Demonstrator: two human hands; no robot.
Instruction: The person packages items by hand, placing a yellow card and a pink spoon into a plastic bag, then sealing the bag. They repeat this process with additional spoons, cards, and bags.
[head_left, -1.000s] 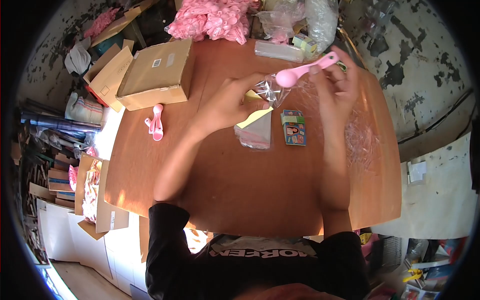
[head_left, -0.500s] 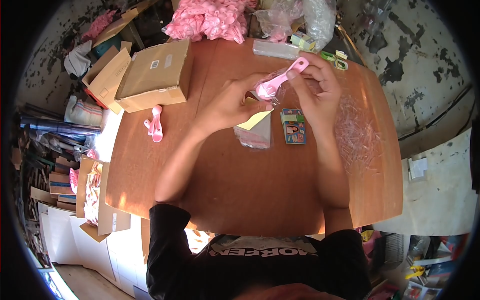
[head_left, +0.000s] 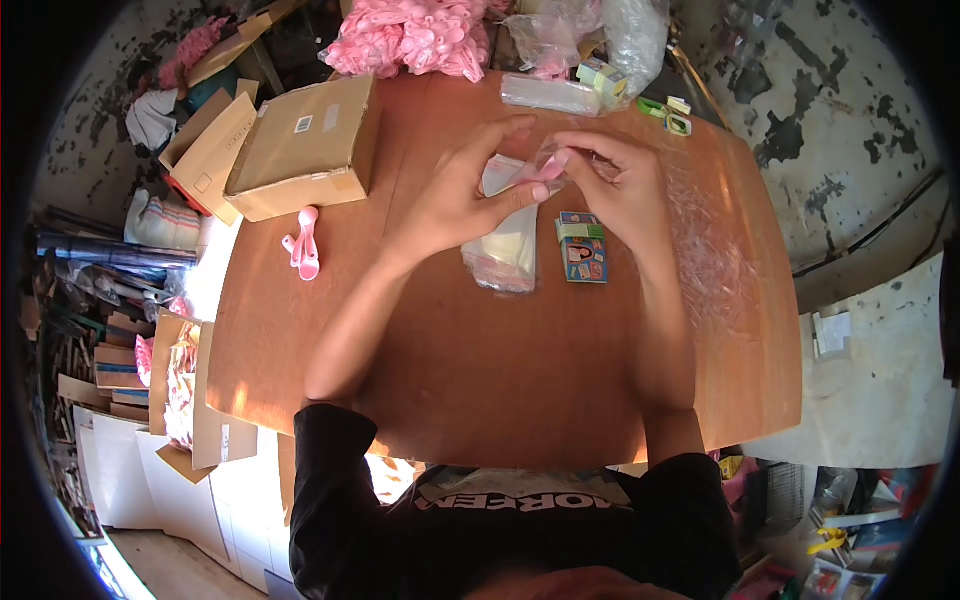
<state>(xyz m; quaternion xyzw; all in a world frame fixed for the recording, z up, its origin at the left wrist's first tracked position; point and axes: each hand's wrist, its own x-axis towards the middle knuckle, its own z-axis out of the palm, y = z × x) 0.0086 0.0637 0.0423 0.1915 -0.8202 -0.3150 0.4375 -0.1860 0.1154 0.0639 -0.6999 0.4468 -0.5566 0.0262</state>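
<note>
Between my hands is a pink spoon (head_left: 549, 167), at least partly inside a clear plastic bag. My left hand (head_left: 470, 195) holds its lower left side, thumb pressed against the bag. My right hand (head_left: 617, 180) pinches the upper end between thumb and fingers. Below them a stack of clear bags (head_left: 500, 262) lies on the table, partly covered by my left hand. Right of that stack sits a bundle of printed cards (head_left: 583, 250) with a green band. A set of pink spoons (head_left: 305, 246) rests at the left.
A closed cardboard box (head_left: 300, 145) stands on the brown table (head_left: 480, 370) at the back left. Behind the table is a heap of pink spoons (head_left: 410, 38). Thin clear plastic strips (head_left: 708, 260) are scattered at the right. A clear plastic packet (head_left: 550, 96) lies at the back.
The pink spoon has gone deeper between my hands and its handle no longer sticks out at the upper right. My right hand has moved down and left. The yellow paper has left my left hand.
</note>
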